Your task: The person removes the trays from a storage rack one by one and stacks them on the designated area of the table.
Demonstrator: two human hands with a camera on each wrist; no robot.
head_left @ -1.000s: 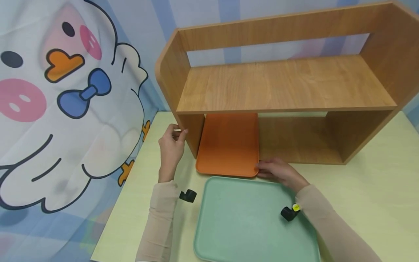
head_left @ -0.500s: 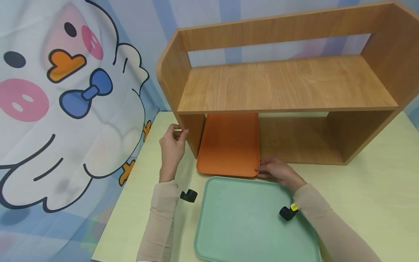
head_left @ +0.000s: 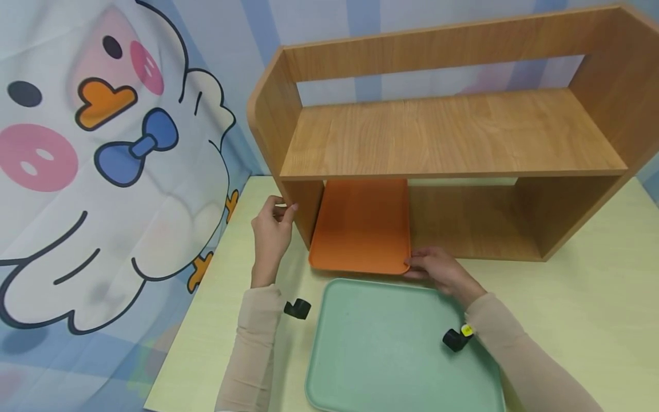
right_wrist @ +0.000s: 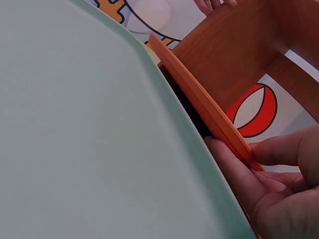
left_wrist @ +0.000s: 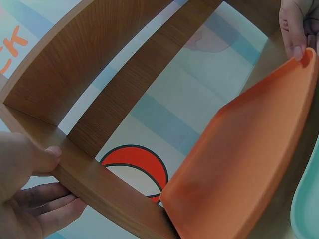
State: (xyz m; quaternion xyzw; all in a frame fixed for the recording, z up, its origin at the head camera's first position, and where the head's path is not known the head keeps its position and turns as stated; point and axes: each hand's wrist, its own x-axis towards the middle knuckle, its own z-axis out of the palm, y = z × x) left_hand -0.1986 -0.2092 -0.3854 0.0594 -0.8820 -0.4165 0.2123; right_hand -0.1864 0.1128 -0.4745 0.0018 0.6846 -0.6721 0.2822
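Note:
An orange tray (head_left: 360, 229) lies in the left part of the lower level of the wooden desk shelf (head_left: 453, 134), its front edge jutting out past the shelf. Its front right corner is pinched by my right hand (head_left: 437, 272), thumb above and fingers below, as the right wrist view shows. My left hand (head_left: 272, 232) grips the front edge of the shelf's left side panel (left_wrist: 92, 191), thumb on one face and fingers on the other. A green tray (head_left: 401, 343) rests on the table just in front, apart from the orange one.
The pale yellow table (head_left: 582, 320) carries everything. A cartoon-printed cloth (head_left: 170, 229) hangs along the left, and a striped backdrop (head_left: 319, 23) stands behind the shelf. My right forearm (head_left: 525, 349) passes over the green tray's right edge.
The orange tray's front edge has risen or shifted slightly back toward the shelf, with my right hand staying on its corner. My left hand keeps its grip on the side panel.

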